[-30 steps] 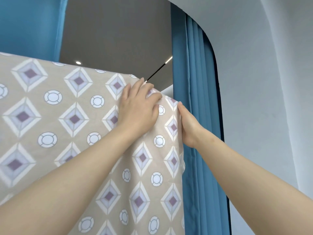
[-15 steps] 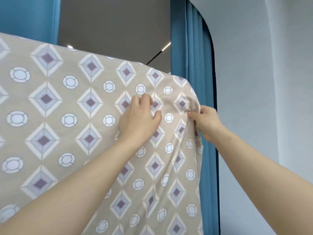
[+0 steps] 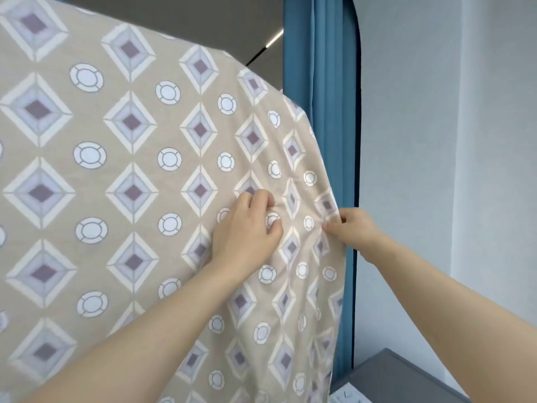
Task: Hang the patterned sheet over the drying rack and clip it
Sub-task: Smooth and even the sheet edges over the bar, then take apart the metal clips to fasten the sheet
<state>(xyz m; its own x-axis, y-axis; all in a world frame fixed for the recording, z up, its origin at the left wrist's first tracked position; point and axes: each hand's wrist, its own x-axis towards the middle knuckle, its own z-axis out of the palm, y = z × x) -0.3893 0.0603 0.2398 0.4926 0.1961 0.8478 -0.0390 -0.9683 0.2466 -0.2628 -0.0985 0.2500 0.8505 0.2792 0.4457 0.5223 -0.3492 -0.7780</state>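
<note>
**Operator:** Where is the sheet?

**Guide:** The patterned sheet (image 3: 130, 158) hangs directly in front of you and fills the left and middle of your view. Its top edge slopes down toward the right. Its right edge falls just in front of the blue curtain (image 3: 322, 82). The cloth hides whatever carries it.

**Operator:** What are my hands doing?

**Guide:** Your left hand (image 3: 247, 231) is on the face of the sheet, near its right edge. The fingers are curled and the thumb is drawn toward them, bunching a fold of fabric. Your right hand (image 3: 356, 228) is just beside it at the right edge, pinching the sheet between thumb and fingertips. Creases run through the sheet between the two hands.

**Operator:** And around it?

**Guide:** A pale wall (image 3: 450, 170) stands to the right of the curtain. A grey surface (image 3: 406, 373) shows at lower right.
</note>
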